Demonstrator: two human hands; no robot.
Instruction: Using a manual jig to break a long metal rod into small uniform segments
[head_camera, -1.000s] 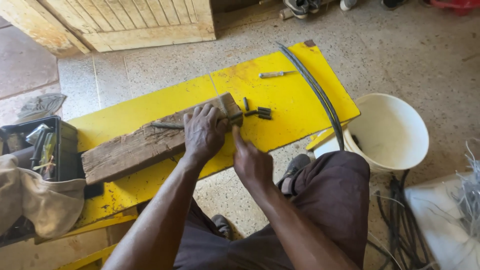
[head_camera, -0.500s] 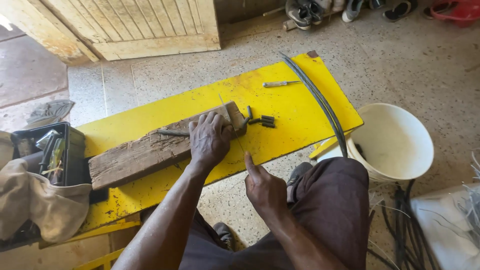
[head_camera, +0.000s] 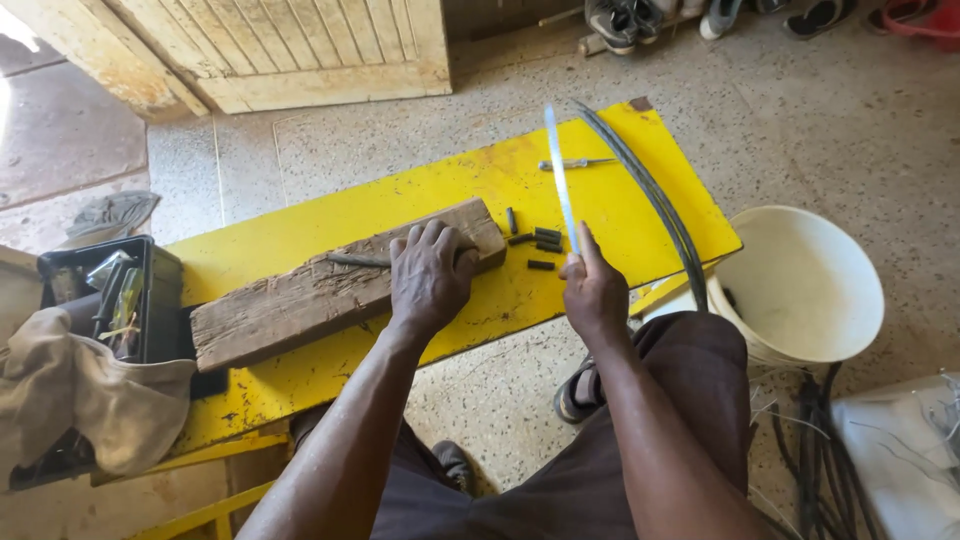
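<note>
**Blade up, palm down on the block — sketchy bits**

Pressing the left hand (head_camera: 430, 275) flat on the weathered wooden block (head_camera: 340, 290), mid-frame on the yellow desk (head_camera: 620, 215), fingers spread and not really curled round anything, just pinning a dark rod (head_camera: 355, 260) lying on top. Pinching a long thin blade (head_camera: 560, 180) in the right hand (head_camera: 595, 295), fingers closed tight at its lower end, tip pointing toward the top of the frame.

Risky stuff, just guessing: blade flexing or slipping out of that narrow pinch and catching the left knuckles right beside it. Block sliding on the painted surface. Small cut black pieces (head_camera: 535, 240) between the hands rolling off the edge, maybe toward the white bucket (head_camera: 800, 285) at right.

Packaging-wise: black open box (head_camera: 150, 290) at the left edge, stuffed with tools, beige cloth (head_camera: 90, 400) draping below it. Not spotting any labels or signs.
</note>
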